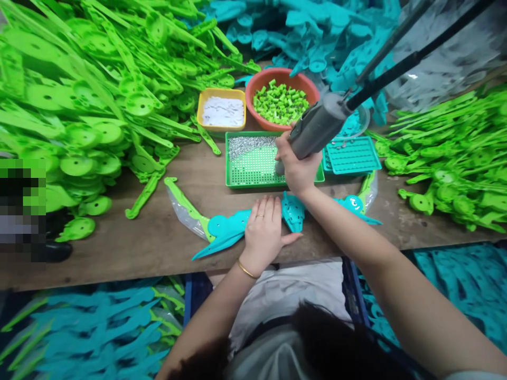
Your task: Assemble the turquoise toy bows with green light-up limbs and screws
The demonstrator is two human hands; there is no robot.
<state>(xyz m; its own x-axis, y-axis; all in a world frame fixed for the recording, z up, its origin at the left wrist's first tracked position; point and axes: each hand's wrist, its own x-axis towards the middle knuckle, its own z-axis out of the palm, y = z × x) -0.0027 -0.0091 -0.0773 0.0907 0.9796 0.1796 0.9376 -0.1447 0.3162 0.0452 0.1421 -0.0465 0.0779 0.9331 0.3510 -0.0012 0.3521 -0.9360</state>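
Note:
My left hand [264, 224] lies flat with its fingers stretched out and the thumb apart, pressing on a turquoise bow-shaped plastic toy part [227, 228]. The part lies on the table before me, with a green curved arm [192, 208] and clear plastic film at its left end. At its right end is another green arm [368, 191]. My right hand [299, 166] is closed around a grey electric screwdriver [320, 122], held tilted above the green tray. The screwdriver's tip is low over the tray's right side, partly hidden by my hand.
A green tray [253, 183] holds small metal screws. Behind it stand a yellow tub [200, 119] with white pieces and an orange bowl [250, 100] of green plugs. A turquoise basket [352, 157] sits to the right. Piles of green parts [99, 95] and turquoise parts [309, 26] surround the wooden table [119, 253].

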